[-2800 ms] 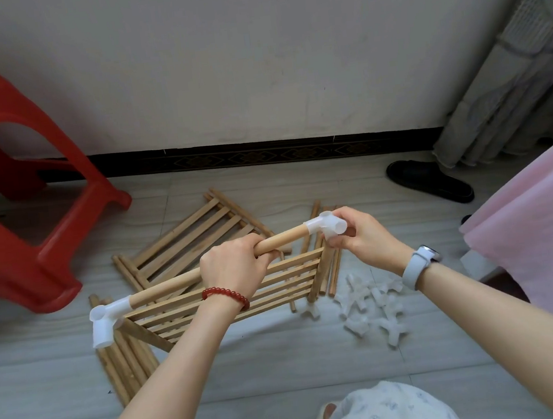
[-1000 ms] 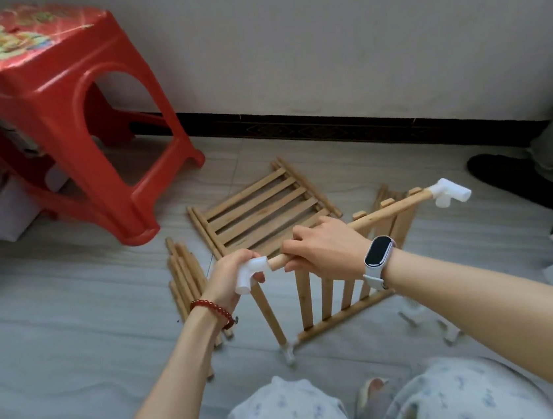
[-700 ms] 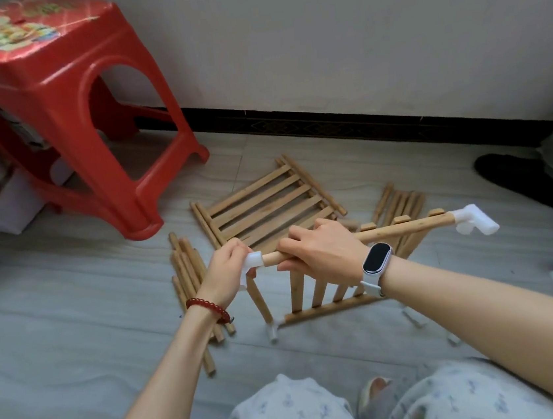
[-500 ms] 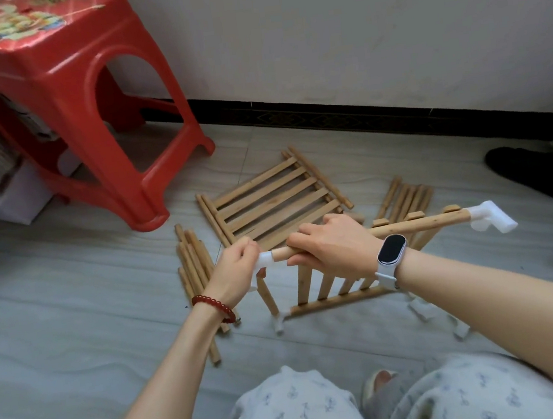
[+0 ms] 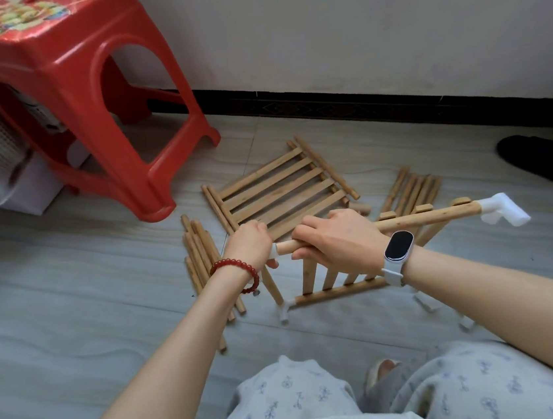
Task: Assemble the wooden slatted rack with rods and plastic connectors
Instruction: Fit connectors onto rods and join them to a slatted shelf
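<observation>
Rack (image 5: pixel 338 281) parts were being joined at this moment: a slatted panel was held upright on the floor (image 5: pixel 74 318), its top rod (image 5: pixel 427 218) lying level under the right hand (image 5: pixel 337 240), whose fingers were curled over the rod near its left end. Just left of that hand, the left hand (image 5: pixel 250 246) was closed round a white connector (image 5: pixel 274 250) on the rod's tip, most of the piece being hidden by the fingers. At the far end, well right of the right hand, another white connector (image 5: pixel 504 212) was already fitted. The step in hand was judged to be the seating of the left corner piece on the rod. A firm push along the rod, braced by the right hand, would be called for next, with the piece's open sockets turned to suit the upright rod below. Beyond both hands a second panel (image 5: pixel 279 188) lay flat, with loose rods (image 5: pixel 202 262) below the left wrist
</observation>
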{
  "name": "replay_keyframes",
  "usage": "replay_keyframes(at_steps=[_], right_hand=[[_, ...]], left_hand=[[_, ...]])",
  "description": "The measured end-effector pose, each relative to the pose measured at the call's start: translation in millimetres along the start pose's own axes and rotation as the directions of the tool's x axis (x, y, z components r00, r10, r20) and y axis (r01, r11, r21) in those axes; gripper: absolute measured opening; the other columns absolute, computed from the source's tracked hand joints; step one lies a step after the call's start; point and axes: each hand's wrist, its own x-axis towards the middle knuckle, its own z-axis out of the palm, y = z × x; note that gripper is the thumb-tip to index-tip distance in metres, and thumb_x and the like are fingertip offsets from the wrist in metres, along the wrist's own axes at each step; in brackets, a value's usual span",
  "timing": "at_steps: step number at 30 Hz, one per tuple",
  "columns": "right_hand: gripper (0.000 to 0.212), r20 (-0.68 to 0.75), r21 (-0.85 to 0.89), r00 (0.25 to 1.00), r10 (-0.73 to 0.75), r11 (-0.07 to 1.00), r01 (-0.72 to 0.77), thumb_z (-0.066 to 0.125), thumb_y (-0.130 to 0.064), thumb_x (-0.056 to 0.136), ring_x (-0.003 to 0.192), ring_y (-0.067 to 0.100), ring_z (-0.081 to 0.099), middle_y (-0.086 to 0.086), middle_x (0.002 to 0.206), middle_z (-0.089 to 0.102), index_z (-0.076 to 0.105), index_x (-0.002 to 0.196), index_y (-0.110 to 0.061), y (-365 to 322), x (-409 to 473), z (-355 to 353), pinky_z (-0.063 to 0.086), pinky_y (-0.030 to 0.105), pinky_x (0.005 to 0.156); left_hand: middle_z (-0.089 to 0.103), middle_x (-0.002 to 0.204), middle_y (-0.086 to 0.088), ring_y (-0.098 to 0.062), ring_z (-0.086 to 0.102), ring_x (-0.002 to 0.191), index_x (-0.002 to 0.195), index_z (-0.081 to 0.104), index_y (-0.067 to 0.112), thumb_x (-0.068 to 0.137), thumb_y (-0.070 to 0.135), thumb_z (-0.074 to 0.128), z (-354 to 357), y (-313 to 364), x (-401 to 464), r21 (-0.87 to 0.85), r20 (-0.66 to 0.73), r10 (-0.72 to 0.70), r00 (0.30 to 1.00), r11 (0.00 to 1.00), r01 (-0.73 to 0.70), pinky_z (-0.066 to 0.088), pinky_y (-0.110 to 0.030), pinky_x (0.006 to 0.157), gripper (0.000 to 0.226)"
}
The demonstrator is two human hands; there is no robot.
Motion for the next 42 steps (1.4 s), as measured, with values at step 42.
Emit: replay_keyframes(at_steps=[42], right_hand=[[0.058, -0.074, -0.031, 0.991, 0.110, 0.993, -0.113, 0.010, -0.053, 0.090, 0.051, 0.025, 0.045, -0.001, 0.081, 0.043, 0.054, 0.098, -0.016, 32, -32, 6, 0.030, 0.031, 0.048]], left_hand=[[0.058, 0.066, 0.007, -0.007, 0.054, 0.066, 0.103, 0.058, 0.021, 0.100, 0.019, 0.035, 23, 1, 8, -0.275, -0.123, 0.225, 0.967, 0.928, -0.251, 0.042, -0.023, 0.065, 0.023]])
